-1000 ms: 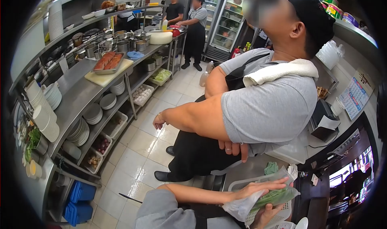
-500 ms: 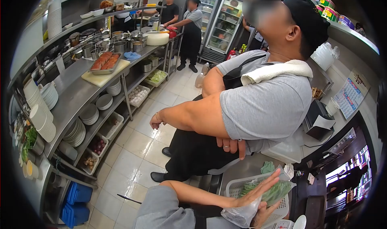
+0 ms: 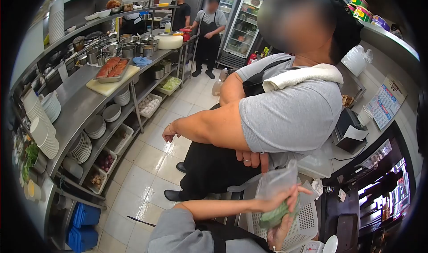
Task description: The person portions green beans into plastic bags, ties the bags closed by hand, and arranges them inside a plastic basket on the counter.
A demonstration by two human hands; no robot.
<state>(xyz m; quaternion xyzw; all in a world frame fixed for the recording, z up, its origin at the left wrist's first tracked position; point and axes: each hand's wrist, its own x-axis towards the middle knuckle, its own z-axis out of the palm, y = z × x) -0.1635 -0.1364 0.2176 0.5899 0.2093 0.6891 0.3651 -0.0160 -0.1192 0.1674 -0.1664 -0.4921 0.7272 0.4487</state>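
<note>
A clear plastic bag (image 3: 280,178) with green leafy vegetables (image 3: 273,216) bunched in its lower part is between my hands. My left hand (image 3: 285,198) is closed around the bag's middle, and the loose plastic rises above it. From below, my right hand (image 3: 280,233) cups the filled end, its fingers partly hidden by the bag. Both hands are over a white perforated plastic basket (image 3: 308,215) on the counter.
A person in a grey shirt (image 3: 290,115) stands close by with arms crossed. A kitchen scale (image 3: 312,246) and a white dish (image 3: 331,244) are near the basket. Steel shelving (image 3: 67,101) lines the left side. Two other people stand at the back.
The bag has been turned, so its loose plastic now points up and the greens sit low. My left hand has gone from flat against it to closed around it. The nearby person's head has turned.
</note>
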